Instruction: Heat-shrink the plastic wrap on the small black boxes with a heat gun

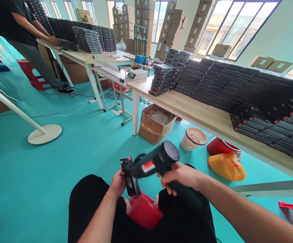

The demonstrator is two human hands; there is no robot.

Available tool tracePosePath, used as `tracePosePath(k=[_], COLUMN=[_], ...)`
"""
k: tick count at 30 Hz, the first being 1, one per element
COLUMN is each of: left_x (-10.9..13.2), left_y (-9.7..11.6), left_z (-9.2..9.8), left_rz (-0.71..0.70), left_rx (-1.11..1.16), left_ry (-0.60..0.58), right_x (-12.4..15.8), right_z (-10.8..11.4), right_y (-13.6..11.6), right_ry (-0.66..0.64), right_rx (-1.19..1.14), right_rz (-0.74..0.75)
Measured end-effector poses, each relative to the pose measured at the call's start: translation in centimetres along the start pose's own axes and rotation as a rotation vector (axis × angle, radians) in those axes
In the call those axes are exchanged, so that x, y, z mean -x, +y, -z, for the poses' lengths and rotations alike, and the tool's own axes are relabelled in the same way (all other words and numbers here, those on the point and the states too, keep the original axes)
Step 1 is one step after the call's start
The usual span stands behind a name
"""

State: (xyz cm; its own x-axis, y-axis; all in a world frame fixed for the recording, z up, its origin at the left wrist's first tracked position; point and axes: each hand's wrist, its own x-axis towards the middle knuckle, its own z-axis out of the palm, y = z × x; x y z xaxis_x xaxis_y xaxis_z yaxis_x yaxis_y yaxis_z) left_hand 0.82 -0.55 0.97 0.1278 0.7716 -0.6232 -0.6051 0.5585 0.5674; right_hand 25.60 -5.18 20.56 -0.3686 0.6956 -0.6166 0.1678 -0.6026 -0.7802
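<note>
The left hand [117, 183] grips a slim black box [128, 176] while the right hand [180, 176] grasps 1 dark heat gun [158, 159], pointed toward it.

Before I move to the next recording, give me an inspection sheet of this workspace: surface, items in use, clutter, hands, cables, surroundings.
Surface: wood-topped table at right, bearing stacked black boxes.
Items in use: slim black box; dark handheld blower, nozzle end near the box, contact unclear.
Clutter: on the floor, open carton with clear plastic, wastebasket, orange bag beside a red bucket.
Hands: left hand grips the slim box; right hand grips the blower's handle.
Cables: white cord and dark cord on the floor, left.
Surroundings: co-worker at the far table, stacked cartons, windows.
</note>
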Motion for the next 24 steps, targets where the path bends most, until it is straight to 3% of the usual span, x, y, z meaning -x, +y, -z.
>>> tracePosePath(k=[2, 4, 9, 15, 17, 19, 22, 24], left_x=[-0.2, -0.3, -0.3, -0.3, -0.2, -0.1, 0.0, 0.1], left_y=[0.2, 0.3, 0.7, 1.2, 1.3, 1.4, 1.4, 1.4], left_z=[0.0, 0.1, 0.3, 0.2, 0.3, 0.3, 0.4, 0.3], left_rz=[-0.015, -0.031, -0.039, -0.012, -0.017, -0.033, -0.045, -0.031], left_rx=[0.051, 0.080, 0.145, 0.198, 0.218, 0.234, 0.240, 0.236], left_ry=[0.027, 0.043, 0.044, 0.074, 0.070, 0.075, 0.095, 0.099], right_x=[1.0, 2.1, 4.0, 4.2, 4.1, 4.1, 4.3, 4.8], right_z=[-0.3, -0.7, -1.7, -3.1, -3.3, -3.2, -2.8, -2.4], right_y=[1.7, 3.4, 5.9, 7.5, 8.1, 8.3, 8.1, 7.7], right_ry=[-0.094, -0.090, 0.127, 0.183, 0.136, 0.106, 0.228, 0.187], right_rx=[0.078, 0.078, -0.143, -0.220, -0.224, -0.181, -0.165, -0.195], right_rz=[-0.097, -0.106, -0.016, 0.040, 0.009, -0.026, 0.049, 0.034])
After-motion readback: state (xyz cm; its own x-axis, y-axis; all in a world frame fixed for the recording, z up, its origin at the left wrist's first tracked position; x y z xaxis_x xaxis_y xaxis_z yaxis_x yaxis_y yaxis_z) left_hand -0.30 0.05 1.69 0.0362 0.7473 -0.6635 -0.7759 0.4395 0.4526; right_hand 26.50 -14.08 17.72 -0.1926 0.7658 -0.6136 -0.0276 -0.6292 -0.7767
